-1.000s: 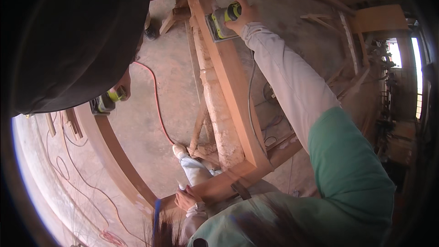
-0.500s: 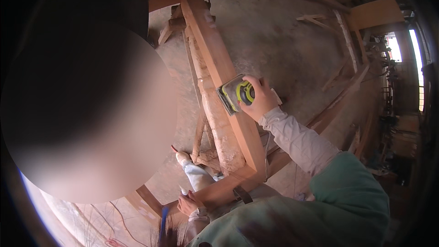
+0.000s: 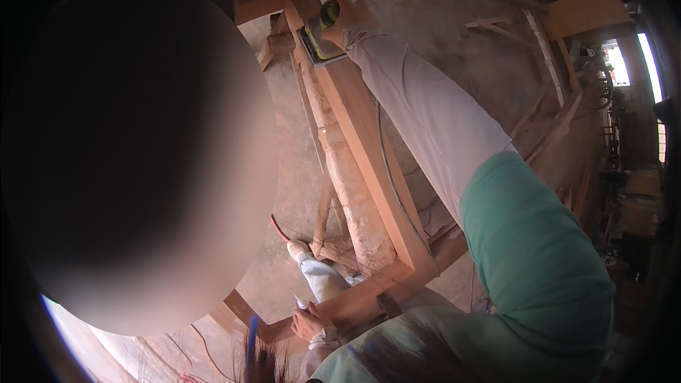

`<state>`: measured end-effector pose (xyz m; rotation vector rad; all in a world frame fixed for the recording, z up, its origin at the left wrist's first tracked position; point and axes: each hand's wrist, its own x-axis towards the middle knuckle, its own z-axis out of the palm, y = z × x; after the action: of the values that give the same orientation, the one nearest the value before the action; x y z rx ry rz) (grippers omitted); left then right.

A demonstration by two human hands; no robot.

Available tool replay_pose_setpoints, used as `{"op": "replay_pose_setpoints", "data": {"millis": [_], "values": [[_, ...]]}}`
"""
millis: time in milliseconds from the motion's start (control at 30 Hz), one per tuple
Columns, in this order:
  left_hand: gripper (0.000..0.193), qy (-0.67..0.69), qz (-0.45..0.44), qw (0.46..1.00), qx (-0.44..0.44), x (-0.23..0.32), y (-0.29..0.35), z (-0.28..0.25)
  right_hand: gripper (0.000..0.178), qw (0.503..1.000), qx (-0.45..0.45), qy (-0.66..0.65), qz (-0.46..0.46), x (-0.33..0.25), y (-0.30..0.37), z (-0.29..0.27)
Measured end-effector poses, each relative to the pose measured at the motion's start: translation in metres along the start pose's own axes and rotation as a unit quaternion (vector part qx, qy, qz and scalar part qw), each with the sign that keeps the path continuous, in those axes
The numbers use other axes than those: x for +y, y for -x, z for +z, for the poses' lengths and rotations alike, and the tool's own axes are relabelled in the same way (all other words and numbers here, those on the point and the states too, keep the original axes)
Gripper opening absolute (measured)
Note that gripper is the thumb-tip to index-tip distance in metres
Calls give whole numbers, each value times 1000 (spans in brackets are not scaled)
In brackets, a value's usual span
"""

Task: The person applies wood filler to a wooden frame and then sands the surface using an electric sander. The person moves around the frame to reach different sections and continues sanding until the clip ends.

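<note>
The right grip (image 3: 349,17) is holding the green-and-grey sander (image 3: 323,44), which is resting on the wooden beam (image 3: 355,103) near its far end; an even pass is depending on flat contact, steady pressure and a clear cord (image 3: 383,145), while the left grip (image 3: 307,323) is holding a white pointed object (image 3: 302,303)

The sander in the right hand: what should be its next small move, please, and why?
Probably draw the sander back along the wooden beam toward the body: the right hand holds it near the beam's far end, the arm is stretched far forward, and the beam runs on back toward the person.
</note>
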<state>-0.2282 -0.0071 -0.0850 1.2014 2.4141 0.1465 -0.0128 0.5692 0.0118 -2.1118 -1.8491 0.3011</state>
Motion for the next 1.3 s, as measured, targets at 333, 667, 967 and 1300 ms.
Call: {"op": "replay_pose_setpoints", "data": {"millis": [333, 667, 967, 1300], "values": [[27, -5, 18, 999, 34, 5, 2, -1, 70, 998, -53, -17, -13, 54, 117, -25], [34, -36, -17, 999, 11, -18, 2, 17, 68, 990, -128, -55, -12, 119, 349, -85], [33, -61, -19, 998, 18, -1, 2, 3, 65, 996, -51, -69, -8, 84, 279, -59], [30, 3, 4, 1000, 19, 6, -1, 3, 69, 999, -20, -39, 13, 49, 77, -18]]}}
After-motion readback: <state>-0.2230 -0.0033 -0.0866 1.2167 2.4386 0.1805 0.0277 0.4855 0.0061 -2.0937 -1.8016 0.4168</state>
